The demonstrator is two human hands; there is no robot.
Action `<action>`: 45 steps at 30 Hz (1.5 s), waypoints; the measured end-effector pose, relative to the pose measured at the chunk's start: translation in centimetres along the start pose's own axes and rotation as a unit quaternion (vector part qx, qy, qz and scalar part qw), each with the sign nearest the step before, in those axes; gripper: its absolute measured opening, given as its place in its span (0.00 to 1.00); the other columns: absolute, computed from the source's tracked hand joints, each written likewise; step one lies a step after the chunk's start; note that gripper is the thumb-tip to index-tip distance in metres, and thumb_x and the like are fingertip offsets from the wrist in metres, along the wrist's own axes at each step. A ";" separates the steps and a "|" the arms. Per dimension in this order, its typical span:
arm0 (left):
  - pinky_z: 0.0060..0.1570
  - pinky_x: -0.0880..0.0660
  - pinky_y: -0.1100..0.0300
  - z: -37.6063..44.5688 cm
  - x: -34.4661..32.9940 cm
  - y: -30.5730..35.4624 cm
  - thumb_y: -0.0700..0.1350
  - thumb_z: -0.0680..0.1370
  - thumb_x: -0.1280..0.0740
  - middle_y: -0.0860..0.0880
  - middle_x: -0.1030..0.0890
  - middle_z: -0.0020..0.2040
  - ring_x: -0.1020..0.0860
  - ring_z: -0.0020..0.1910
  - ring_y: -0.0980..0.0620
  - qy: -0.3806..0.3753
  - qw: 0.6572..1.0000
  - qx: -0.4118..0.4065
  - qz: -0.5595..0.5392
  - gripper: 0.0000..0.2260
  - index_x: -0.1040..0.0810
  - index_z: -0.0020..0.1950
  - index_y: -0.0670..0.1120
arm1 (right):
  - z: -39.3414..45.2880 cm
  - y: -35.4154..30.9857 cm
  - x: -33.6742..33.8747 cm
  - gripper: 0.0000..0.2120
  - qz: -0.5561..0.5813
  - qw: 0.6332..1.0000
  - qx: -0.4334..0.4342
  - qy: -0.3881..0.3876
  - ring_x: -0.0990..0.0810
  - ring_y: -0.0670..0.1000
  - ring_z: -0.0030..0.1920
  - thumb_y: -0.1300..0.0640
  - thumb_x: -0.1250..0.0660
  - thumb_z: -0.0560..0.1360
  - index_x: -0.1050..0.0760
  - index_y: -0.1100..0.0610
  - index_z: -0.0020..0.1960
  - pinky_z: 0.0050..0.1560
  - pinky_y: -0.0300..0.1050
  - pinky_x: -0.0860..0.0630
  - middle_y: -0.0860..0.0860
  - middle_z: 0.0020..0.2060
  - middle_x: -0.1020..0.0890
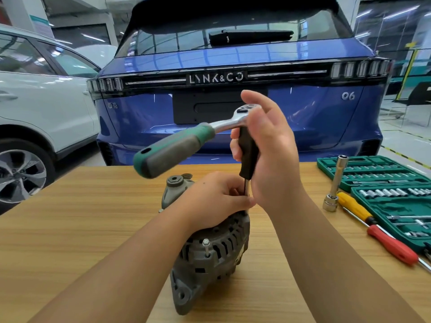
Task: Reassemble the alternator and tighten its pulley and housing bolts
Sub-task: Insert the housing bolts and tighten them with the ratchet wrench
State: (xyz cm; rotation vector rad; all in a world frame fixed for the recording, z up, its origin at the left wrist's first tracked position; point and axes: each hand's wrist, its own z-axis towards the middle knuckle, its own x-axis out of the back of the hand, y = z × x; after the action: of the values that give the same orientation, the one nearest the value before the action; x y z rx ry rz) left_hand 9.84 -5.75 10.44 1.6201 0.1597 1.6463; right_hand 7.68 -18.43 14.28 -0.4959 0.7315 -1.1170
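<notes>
car workshop: parked blue suv (white car beside), socket set on bench

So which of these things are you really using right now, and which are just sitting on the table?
In use: alternator; ratchet on a black-handled driver, gripped by the right hand; left hand pinching the driver's shaft; raised housing bolt.

Lying about: socket set case; long socket; yellow screwdriver; red screwdriver.
</notes>
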 end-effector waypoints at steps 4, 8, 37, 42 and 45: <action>0.50 0.19 0.54 0.0 -0.1 0.1 0.59 0.79 0.31 0.58 0.16 0.45 0.19 0.44 0.61 -0.014 1.000 -0.011 0.021 0.07 0.17 0.50 0.58 | -0.1 -0.5 -0.2 0.14 -0.055 0.995 0.004 0.088 0.30 0.44 0.28 0.48 0.25 0.73 0.21 0.56 0.52 0.28 0.35 0.31 0.45 0.28 0.26; 0.43 0.21 0.60 0.1 -0.2 -0.1 0.60 0.78 0.30 0.62 0.18 0.43 0.21 0.43 0.65 -0.015 1.000 0.002 0.016 0.06 0.19 0.46 0.60 | 0.5 -0.8 0.8 0.04 -0.024 0.995 -0.062 0.077 0.30 0.45 0.27 0.53 0.28 0.75 0.19 0.52 0.48 0.30 0.39 0.30 0.47 0.26 0.27; 0.46 0.20 0.57 0.2 -0.1 0.0 0.61 0.78 0.31 0.61 0.17 0.44 0.20 0.44 0.64 -0.017 1.000 0.003 0.021 0.07 0.19 0.46 0.60 | 0.7 -0.7 0.9 0.10 -0.032 0.991 -0.030 0.124 0.34 0.47 0.27 0.53 0.27 0.73 0.23 0.57 0.49 0.27 0.42 0.35 0.48 0.28 0.29; 0.42 0.23 0.59 0.1 0.0 -0.1 0.60 0.78 0.30 0.63 0.18 0.43 0.21 0.42 0.65 -0.014 1.000 0.009 0.014 0.07 0.19 0.44 0.60 | 0.8 -0.8 2.0 0.15 0.097 0.990 -0.101 -0.035 0.30 0.46 0.31 0.60 0.31 0.74 0.24 0.54 0.60 0.35 0.38 0.28 0.48 0.32 0.27; 0.43 0.22 0.59 -0.1 0.1 0.2 0.58 0.79 0.30 0.61 0.16 0.43 0.19 0.42 0.64 -0.015 1.000 0.010 0.003 0.05 0.18 0.47 0.58 | 0.4 0.1 0.7 0.17 0.031 0.999 -0.013 -0.036 0.28 0.48 0.33 0.64 0.31 0.76 0.25 0.51 0.62 0.37 0.41 0.26 0.49 0.35 0.26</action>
State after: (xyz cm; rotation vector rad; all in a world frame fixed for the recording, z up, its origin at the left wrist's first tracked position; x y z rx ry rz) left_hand 9.72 -5.79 10.57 1.6610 0.1561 1.6279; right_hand 8.19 -19.07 14.25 -0.5297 0.6956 -1.0278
